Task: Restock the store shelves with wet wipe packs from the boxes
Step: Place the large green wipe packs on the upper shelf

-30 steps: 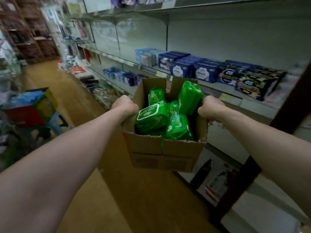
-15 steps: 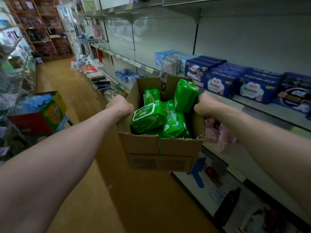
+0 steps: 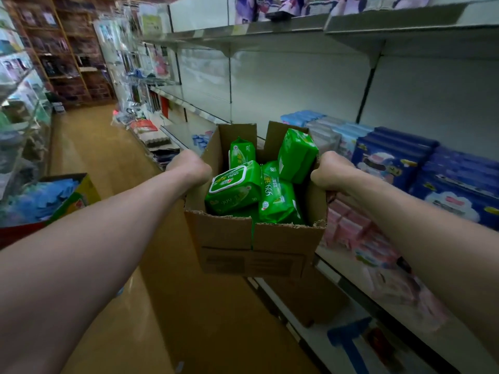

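Now, both hands (image 3: 189,168) gripping box (image 3: 253,252), wipe packs (image 3: 233,187) inside

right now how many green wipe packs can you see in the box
4 green packs in the cardboard box: front left pack, front right pack, back left pack, back right pack. Green showing beneath them suggests more are hidden.

A shop is shown: long metal shelves (image 3: 391,25) with price strips (image 3: 239,29) are lined along the right of the frame, identical blue packs (image 3: 391,163) are stacked in rows at mid right, and hanging goods (image 3: 135,58) are displayed beside an aisle (image 3: 89,147) at upper left.
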Demonstrator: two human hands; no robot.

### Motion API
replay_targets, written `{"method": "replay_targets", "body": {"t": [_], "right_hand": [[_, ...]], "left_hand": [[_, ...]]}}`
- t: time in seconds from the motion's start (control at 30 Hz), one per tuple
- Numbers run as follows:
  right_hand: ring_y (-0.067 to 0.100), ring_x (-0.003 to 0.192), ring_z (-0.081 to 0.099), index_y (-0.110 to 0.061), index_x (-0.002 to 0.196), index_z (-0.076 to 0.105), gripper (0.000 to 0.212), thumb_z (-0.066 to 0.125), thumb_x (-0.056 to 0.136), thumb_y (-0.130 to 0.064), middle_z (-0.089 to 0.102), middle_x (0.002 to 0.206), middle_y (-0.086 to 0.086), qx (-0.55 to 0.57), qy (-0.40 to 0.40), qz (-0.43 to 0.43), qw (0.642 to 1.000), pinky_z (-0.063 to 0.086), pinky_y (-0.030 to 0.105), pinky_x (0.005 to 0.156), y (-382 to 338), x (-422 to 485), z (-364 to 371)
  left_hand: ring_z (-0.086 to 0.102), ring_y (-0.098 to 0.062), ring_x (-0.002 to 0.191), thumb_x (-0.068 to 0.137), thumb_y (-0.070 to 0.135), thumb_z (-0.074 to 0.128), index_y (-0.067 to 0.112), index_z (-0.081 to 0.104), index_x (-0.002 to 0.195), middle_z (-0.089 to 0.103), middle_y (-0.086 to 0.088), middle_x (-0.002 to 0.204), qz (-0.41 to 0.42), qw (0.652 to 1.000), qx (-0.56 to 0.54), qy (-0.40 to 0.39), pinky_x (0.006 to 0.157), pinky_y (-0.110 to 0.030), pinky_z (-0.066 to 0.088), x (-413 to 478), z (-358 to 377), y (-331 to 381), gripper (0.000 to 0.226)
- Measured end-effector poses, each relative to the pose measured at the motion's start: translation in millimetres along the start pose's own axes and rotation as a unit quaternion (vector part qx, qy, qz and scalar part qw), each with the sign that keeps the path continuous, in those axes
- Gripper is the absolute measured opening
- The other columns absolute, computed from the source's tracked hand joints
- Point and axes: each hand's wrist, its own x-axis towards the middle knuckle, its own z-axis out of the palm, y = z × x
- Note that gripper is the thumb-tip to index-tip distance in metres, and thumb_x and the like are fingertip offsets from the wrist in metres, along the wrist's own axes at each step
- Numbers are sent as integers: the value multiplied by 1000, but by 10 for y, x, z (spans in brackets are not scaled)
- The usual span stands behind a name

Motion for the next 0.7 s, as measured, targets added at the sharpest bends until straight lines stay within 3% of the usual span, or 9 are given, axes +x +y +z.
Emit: {"method": "replay_targets", "body": {"t": [0.13, 0.27, 0.33, 0.43, 0.7], "right_hand": [[20, 66, 50, -11, 74, 44, 18, 48, 91, -7, 50, 77, 8, -12, -5, -18, 1000, 35, 28, 49, -411, 635, 200], [25, 73, 53, -9, 77, 45, 14, 47, 91, -9, 50, 75, 9, -30, -21, -50, 998, 37, 28, 50, -903, 1315, 394], [26, 75, 52, -8, 82, 47, 10, 48, 91, -10, 48, 73, 8, -34, -26, -74, 996, 37, 29, 52, -1207, 1622, 495], [22, 63, 47, -9, 76, 46, 15, 49, 91, -9, 47, 70, 7, -34, -26, -109, 993, 34, 27, 50, -1670, 2013, 642], [18, 54, 48, -8, 70, 44, 22, 47, 91, -6, 49, 65, 7, 11, -70, -186, 980, 34, 24, 44, -3010, 2796, 1312]], "left_hand": [[57, -27, 86, 95, 14, 53, 1, 58, 100, 54, -10, 89, -15, 1000, 0, 4, 62, -31, 42, 638, -57, -164, 15], [54, -27, 85, 95, 14, 52, 3, 53, 87, 53, -9, 85, -55, 998, 11, 26, 68, -32, 42, 1328, -168, -334, 14], [55, -27, 87, 95, 16, 52, 3, 51, 91, 53, -10, 90, -72, 997, 5, 37, 71, -33, 46, 1664, -262, -476, 13], [57, -29, 91, 95, 16, 53, 2, 51, 97, 54, -13, 96, -104, 993, -10, 56, 80, -36, 52, 2100, -436, -731, 14], [52, -31, 89, 95, 16, 53, -1, 46, 94, 51, -16, 96, -177, 978, 18, 106, 72, -33, 43, 3045, -953, -1694, 18]]}}
